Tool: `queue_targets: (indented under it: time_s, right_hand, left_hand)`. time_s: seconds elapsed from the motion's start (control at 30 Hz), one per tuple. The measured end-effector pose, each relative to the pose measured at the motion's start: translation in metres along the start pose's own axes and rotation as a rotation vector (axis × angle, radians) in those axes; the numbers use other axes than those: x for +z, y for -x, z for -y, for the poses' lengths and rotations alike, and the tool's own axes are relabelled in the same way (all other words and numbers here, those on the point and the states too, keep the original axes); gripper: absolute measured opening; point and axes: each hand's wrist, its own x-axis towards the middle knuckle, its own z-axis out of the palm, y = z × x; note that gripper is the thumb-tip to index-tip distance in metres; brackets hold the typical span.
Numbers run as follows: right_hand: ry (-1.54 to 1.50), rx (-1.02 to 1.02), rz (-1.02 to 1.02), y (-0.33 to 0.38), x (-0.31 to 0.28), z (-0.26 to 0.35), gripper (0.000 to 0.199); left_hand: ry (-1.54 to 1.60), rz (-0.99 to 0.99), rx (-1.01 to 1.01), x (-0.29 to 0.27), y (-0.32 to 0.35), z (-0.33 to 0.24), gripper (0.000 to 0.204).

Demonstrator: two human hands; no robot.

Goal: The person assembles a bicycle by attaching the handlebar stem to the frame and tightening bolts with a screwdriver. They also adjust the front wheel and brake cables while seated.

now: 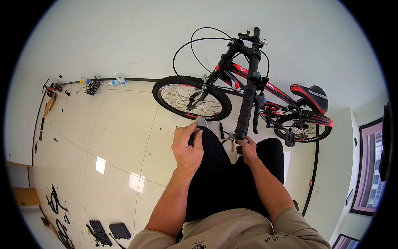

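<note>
A black and red bicycle [236,79] leans by the white wall in front of me. Its handlebar points toward me, ending in a black ribbed grip [245,112]. My left hand [187,145] is above my left knee, left of the grip, with thumb and fingers pinched together. Whatever lies between them is too small to name. Just under the grip's end is my right hand [248,151], fingers curled and partly hidden. I cannot make out what they hold. Close by on the floor are yellow-handled pliers [233,145] and a black-handled tool [222,130].
The front wheel [192,98] stands beyond my left knee; the saddle [313,98] is at the right. Bottles [120,79] and a black wire basket [92,86] sit along the wall. An opened tool case [99,232] lies on the tiles at lower left. A window [370,166] is far right.
</note>
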Motion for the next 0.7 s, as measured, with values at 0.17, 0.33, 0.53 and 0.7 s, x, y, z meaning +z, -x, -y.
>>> queue_targets:
  time_s: [0.17, 0.33, 0.53, 0.7]
  right_hand:
    - [-0.004, -0.002, 0.009, -0.003, -0.001, -0.003, 0.044]
    - [-0.015, -0.004, 0.009, -0.004, -0.002, -0.005, 0.042]
    - [-0.005, 0.006, -0.003, -0.004, 0.000, -0.004, 0.042]
    - [-0.018, 0.008, 0.004, -0.005, -0.004, -0.005, 0.042]
  left_hand:
    - [0.011, 0.005, -0.047, -0.001, 0.001, 0.001, 0.028]
    - [-0.021, -0.028, -0.028, -0.002, 0.001, 0.004, 0.024]
    - [-0.037, -0.087, 0.008, -0.003, -0.002, 0.007, 0.020]
    - [0.451, -0.333, -0.650, -0.011, -0.013, 0.017, 0.023]
